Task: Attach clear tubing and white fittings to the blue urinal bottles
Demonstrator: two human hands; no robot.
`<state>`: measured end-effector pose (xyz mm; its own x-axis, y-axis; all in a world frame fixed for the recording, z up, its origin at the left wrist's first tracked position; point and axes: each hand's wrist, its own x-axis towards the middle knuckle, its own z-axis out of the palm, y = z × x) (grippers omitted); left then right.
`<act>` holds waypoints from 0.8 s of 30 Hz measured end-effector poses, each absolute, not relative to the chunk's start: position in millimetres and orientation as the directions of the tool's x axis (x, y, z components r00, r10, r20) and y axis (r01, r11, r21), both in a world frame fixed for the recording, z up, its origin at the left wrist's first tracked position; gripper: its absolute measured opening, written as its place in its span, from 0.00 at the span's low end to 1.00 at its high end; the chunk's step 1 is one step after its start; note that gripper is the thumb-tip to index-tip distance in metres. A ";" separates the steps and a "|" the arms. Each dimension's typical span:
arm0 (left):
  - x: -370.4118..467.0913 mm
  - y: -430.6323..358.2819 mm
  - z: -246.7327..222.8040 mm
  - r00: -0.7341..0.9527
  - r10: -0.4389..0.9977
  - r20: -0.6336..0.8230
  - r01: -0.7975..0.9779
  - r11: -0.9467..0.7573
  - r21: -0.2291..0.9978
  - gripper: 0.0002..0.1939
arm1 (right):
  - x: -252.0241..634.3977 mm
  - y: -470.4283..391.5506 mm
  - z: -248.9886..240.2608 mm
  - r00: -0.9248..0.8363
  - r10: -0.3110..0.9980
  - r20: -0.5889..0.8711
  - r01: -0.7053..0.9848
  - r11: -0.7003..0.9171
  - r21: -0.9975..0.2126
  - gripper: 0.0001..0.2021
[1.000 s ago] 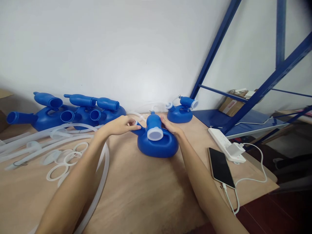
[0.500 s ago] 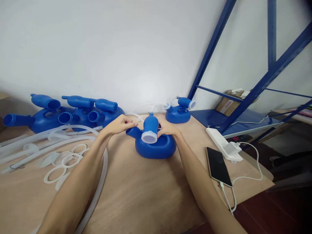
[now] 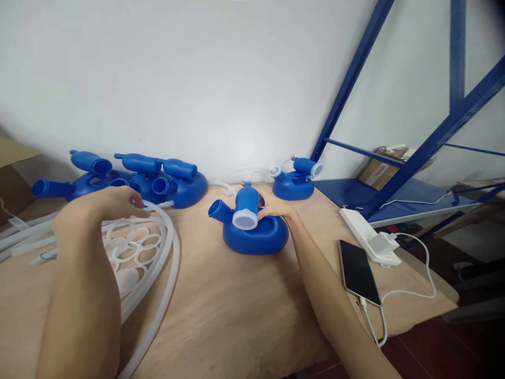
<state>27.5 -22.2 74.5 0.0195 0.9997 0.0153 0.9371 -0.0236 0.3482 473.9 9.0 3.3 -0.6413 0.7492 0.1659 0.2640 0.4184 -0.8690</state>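
Note:
A blue plastic urinal bottle (image 3: 255, 239) stands upright at mid-table. Its short angled spout (image 3: 221, 211) is uncapped, and a blue cup (image 3: 247, 202) with a white lid rests on top, lid facing me. My right hand (image 3: 273, 206) grips the bottle from the right, thumb against the cup; its other fingers are hidden behind. My left hand (image 3: 112, 204) hovers at the left, bent at the wrist, fingers curled but apart, with nothing visible in them. Below it lie white rings (image 3: 145, 253) and clear tubing (image 3: 168, 263); whether a fingertip touches the tubing I cannot tell.
Several more blue bottles (image 3: 191, 187) stand along the wall at the left. Another bottle (image 3: 294, 185), with a white cap and lid, is at the back right. A phone (image 3: 359, 272) and a white power strip (image 3: 369, 236) lie right, beside a blue metal rack (image 3: 347, 79).
My left hand has left the bottle's spout and moved left over the rings and tubing. My right hand keeps its grip on the bottle. The view has shifted slightly left.

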 end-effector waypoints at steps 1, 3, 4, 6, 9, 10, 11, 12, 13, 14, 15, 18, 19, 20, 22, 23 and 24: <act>29.0 -22.4 75.6 0.001 1.000 0.001 0.950 -0.001 0.314 0.21 | 473.3 9.0 3.3 -0.648 0.744 0.163 0.256 0.414 -0.874 0.65; 46.7 -26.8 81.7 0.030 0.998 -0.060 0.963 -0.013 0.270 0.26 | 472.3 9.2 3.2 -0.647 0.745 0.163 0.255 0.412 -0.875 0.60; 61.7 -31.3 85.8 0.087 0.993 -0.082 0.957 -0.060 0.282 0.28 | 471.7 9.4 3.2 -0.640 0.751 0.166 0.261 0.415 -0.872 0.59; 98.9 -43.5 93.2 0.290 0.944 -0.157 0.903 -0.216 0.371 0.31 | 470.4 9.7 3.3 -0.620 0.765 0.175 0.283 0.425 -0.860 0.55; 156.7 -62.3 96.1 0.578 0.813 -0.068 0.740 -0.487 0.465 0.32 | 467.0 8.8 4.6 -0.594 0.781 0.194 0.319 0.449 -0.835 0.53; 173.0 -67.4 94.6 0.625 0.780 0.023 0.699 -0.573 0.428 0.32 | 465.5 8.1 5.3 -0.588 0.784 0.198 0.326 0.454 -0.829 0.53; 186.9 -71.6 92.2 0.633 0.766 0.109 0.695 -0.625 0.355 0.31 | 464.1 7.2 5.9 -0.584 0.787 0.201 0.330 0.456 -0.827 0.52; 198.4 -75.0 89.5 0.629 0.757 0.178 0.710 -0.652 0.266 0.29 | 462.7 6.4 6.2 -0.581 0.789 0.202 0.331 0.455 -0.827 0.51; 207.3 -77.7 86.7 0.626 0.745 0.231 0.726 -0.664 0.177 0.26 | 461.6 5.6 6.2 -0.576 0.791 0.204 0.330 0.453 -0.828 0.51; 214.0 -79.7 84.2 0.627 0.735 0.257 0.738 -0.666 0.105 0.22 | 460.7 5.2 5.8 -0.573 0.794 0.205 0.328 0.451 -0.830 0.52; 218.7 -80.9 82.0 0.638 0.723 0.265 0.739 -0.672 0.055 0.18 | 460.2 5.2 4.9 -0.569 0.795 0.210 0.324 0.451 -0.831 0.55; 224.6 -80.5 78.6 0.686 0.678 0.266 0.702 -0.713 0.007 0.09 | 459.2 8.3 0.3 -0.576 0.785 0.227 0.275 0.448 -0.850 0.61; 224.8 -79.2 78.4 0.696 0.667 0.266 0.690 -0.724 0.012 0.07 | 458.3 9.8 -1.3 -0.577 0.782 0.234 0.251 0.443 -0.860 0.59; 224.6 -77.7 78.5 0.705 0.658 0.264 0.677 -0.736 0.027 0.07 | 456.7 11.2 -2.5 -0.573 0.784 0.240 0.236 0.438 -0.867 0.56; 223.4 -74.5 79.3 0.710 0.657 0.255 0.663 -0.745 0.073 0.08 | 451.3 12.5 -3.2 -0.544 0.803 0.242 0.244 0.427 -0.871 0.48; 222.7 -73.3 79.7 0.704 0.664 0.252 0.665 -0.741 0.095 0.09 | 447.6 12.1 -2.5 -0.525 0.817 0.238 0.261 0.421 -0.869 0.43; 221.9 -72.5 79.8 0.694 0.674 0.253 0.671 -0.733 0.111 0.10 | 443.6 11.0 -1.2 -0.507 0.829 0.236 0.279 0.417 -0.865 0.39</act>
